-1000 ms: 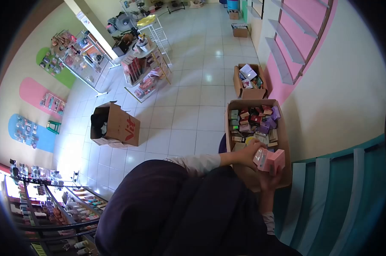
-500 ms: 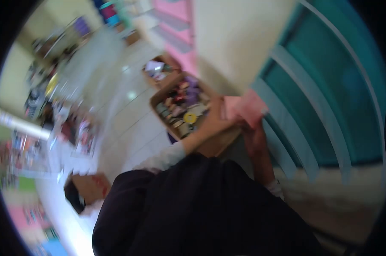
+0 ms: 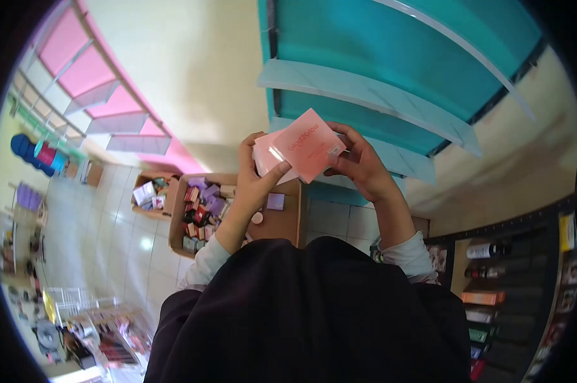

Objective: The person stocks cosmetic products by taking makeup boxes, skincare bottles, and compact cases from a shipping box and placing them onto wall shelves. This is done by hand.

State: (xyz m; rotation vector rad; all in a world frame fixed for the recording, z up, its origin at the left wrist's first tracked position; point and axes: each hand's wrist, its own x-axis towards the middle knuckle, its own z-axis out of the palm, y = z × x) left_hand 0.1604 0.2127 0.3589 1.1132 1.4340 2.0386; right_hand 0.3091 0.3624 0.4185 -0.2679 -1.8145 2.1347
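Observation:
My left hand point(image 3: 257, 175) is closed on a pale pink box point(image 3: 267, 148), thumb across its front. In my right hand point(image 3: 360, 163) is a pink cosmetic box point(image 3: 309, 145) printed "Glad2Glow", gripped at its right edge between thumb and fingers. The printed box overlaps the pale one, so part of the latter is hidden. Both are held up in front of the teal shelf unit point(image 3: 365, 38). Below my left hand stands a large cardboard box point(image 3: 282, 225) with several small purple, red and white packages point(image 3: 202, 207) in it.
A smaller open carton point(image 3: 154, 207) with packages sits left of the large one on the tiled floor point(image 3: 103, 217). White shelf boards point(image 3: 371, 96) jut out ahead. At right, a black rack point(image 3: 524, 300) holds bottles and boxes. Wire racks point(image 3: 78, 303) stand at lower left.
My view has swung right toward the teal shelves and become sharper. The pink boxes, close together before, are now raised and fanned apart between my hands.

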